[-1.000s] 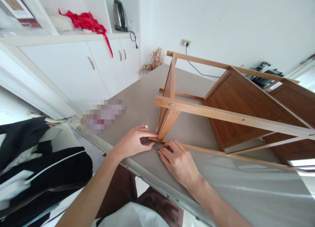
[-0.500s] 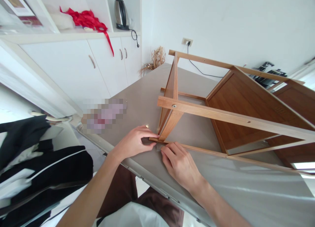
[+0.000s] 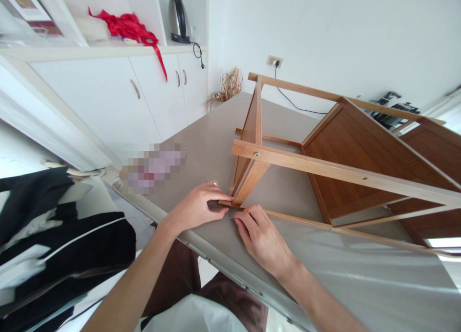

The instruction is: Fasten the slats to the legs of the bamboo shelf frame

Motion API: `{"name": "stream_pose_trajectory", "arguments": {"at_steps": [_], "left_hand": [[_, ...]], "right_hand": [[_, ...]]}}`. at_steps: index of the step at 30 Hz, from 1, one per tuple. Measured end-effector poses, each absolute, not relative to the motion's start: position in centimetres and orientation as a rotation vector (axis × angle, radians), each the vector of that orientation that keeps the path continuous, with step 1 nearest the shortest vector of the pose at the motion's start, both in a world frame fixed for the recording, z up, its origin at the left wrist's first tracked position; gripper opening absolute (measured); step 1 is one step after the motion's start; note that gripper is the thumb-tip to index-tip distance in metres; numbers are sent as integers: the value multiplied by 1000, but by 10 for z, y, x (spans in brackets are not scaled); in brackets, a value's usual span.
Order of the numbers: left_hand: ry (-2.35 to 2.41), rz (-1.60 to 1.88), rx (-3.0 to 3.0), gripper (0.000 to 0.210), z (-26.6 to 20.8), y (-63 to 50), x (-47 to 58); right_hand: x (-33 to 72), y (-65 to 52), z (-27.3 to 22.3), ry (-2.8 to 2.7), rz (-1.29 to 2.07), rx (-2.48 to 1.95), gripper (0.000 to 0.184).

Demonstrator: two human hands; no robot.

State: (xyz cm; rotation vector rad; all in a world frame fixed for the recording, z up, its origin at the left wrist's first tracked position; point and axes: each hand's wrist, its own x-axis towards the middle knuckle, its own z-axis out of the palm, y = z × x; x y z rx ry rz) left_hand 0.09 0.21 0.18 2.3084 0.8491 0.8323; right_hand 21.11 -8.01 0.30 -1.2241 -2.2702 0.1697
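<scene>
A wooden shelf frame [image 3: 317, 165] lies on its side on the grey table [image 3: 205, 145], its shelf panels standing up on edge. With thumb and fingers, my left hand [image 3: 194, 205] grips the end of the frame's lowest rail, by the corner where it meets the end panel. Just right of it, my right hand [image 3: 262, 236] is closed, fingertips pinched on a small thin metal hex key [image 3: 231, 215] at the rail's outer side. Most of the key is hidden by my fingers. A bolt head [image 3: 256, 154] shows in the upper rail.
A blurred-out item [image 3: 154, 169] lies at the table's left edge. Dark clothes [image 3: 90, 245] are heaped at the left. Behind stand white cabinets [image 3: 104, 97] with red ribbon [image 3: 129, 27] and a kettle [image 3: 178, 17]. Dried stalks [image 3: 230, 85] are by the far corner.
My right hand has turned slightly with the metal key at the rail. My left hand keeps its grip, and the frame stays in place.
</scene>
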Motion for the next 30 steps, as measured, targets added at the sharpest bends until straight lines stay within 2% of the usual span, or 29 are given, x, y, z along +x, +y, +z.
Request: {"name": "stream_pose_trajectory", "arguments": {"at_steps": [30], "left_hand": [[855,786,2302,24,3,2,1]], "right_hand": [[208,-74,-6,-2145,291,-1107,20]]}}
